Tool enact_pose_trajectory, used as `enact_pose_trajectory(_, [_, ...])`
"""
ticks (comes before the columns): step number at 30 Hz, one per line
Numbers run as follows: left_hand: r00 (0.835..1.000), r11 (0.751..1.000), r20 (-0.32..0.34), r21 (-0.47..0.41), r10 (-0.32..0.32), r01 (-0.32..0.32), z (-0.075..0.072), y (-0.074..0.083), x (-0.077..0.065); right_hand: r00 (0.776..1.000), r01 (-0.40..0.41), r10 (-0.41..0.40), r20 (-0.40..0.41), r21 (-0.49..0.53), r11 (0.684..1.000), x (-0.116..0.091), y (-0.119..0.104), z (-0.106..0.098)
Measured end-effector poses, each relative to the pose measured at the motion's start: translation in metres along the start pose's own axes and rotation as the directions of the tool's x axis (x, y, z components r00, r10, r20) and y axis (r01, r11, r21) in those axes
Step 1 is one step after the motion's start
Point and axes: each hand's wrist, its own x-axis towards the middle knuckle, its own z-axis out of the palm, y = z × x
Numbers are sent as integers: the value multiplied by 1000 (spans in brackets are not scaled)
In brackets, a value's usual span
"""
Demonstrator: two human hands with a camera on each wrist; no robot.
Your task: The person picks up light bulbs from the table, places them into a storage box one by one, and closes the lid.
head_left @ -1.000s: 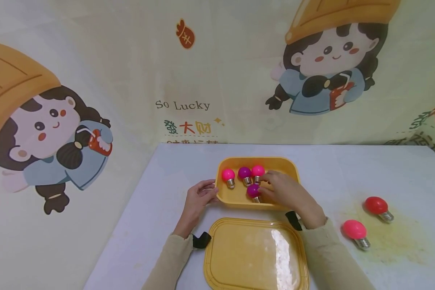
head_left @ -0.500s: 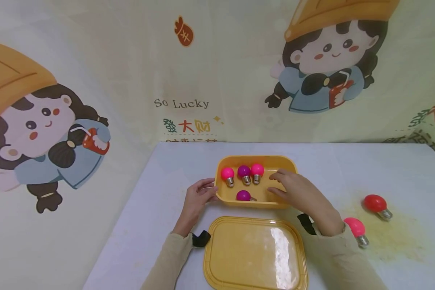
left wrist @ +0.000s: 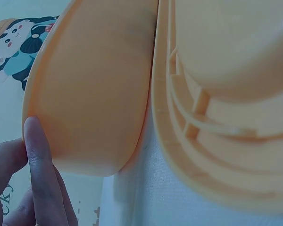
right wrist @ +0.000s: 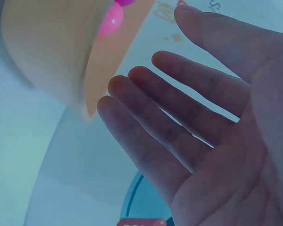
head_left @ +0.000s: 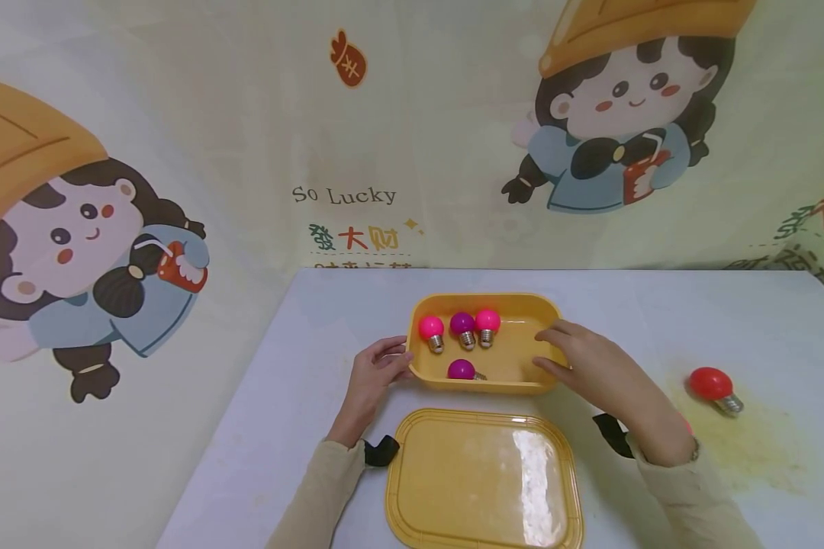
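Observation:
My left hand holds the left end of a yellow plastic box, thumb against its wall near the rim. Inside, along the back, lie a pink light bulb, a purple bulb and another pink bulb, screw bases toward me. A second purple bulb lies on its side by the front wall, partly hidden by it. At the box's right end, my right hand spans the rim with nothing in it; its fingers look spread and fairly straight in the right wrist view.
A yellow lid lies on the white table in front of the box, between my forearms. To the right sits a red bulb; a pink bulb beside it is almost covered by my right wrist. A printed cloth hangs behind.
My right hand has let go of the front purple bulb and drawn back rightward to the box's end. That bulb has shifted left and tipped sideways. The left hand has stayed put.

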Motion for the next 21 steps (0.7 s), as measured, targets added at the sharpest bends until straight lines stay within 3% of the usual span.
enact_pose_trajectory(9, [1000, 1000, -3, 7, -7, 7, 0, -1, 0, 999, 15, -15, -49, -2, 1000, -19, 13, -4])
enact_pose_trajectory(21, [1000, 1000, -9, 20, -9, 9, 1, -1, 0, 999, -46, 46, -12, -40, 998, -44, 32, -9])
